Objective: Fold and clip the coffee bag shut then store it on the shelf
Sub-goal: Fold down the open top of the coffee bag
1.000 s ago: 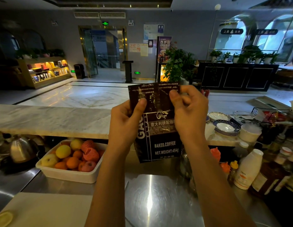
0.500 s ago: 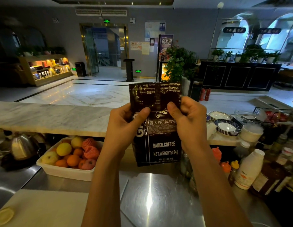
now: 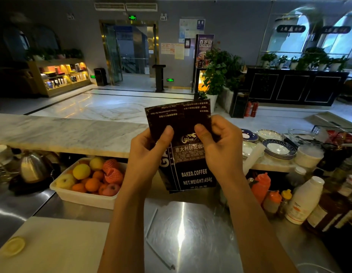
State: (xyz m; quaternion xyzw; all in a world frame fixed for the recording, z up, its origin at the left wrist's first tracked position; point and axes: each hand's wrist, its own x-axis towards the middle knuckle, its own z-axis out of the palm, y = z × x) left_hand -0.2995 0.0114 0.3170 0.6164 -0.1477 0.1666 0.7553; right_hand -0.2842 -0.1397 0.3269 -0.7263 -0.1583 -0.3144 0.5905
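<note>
A dark coffee bag (image 3: pixel 193 174) printed "BAKED.COFFEE NET.WEIGHT:454g" is held upright above the steel counter. Its top flap (image 3: pixel 179 117) is folded down toward me, showing upside-down print. My left hand (image 3: pixel 149 152) pinches the flap's left side with thumb in front. My right hand (image 3: pixel 218 148) pinches the right side the same way. Both thumbs press on the flap's lower edge. No clip is visible in either hand.
A white tub of fruit (image 3: pixel 86 196) sits left of the bag, a kettle (image 3: pixel 33 168) further left. Sauce bottles (image 3: pixel 260 186) and a white bottle (image 3: pixel 305 200) crowd the right. Stacked saucers (image 3: pixel 279 149) rest on the marble ledge (image 3: pixel 62 133). A lit shelf (image 3: pixel 62 75) stands far left.
Both hands have slid lower on the bag and the folded flap has come further down over the front. The bag stays upright at the same place.
</note>
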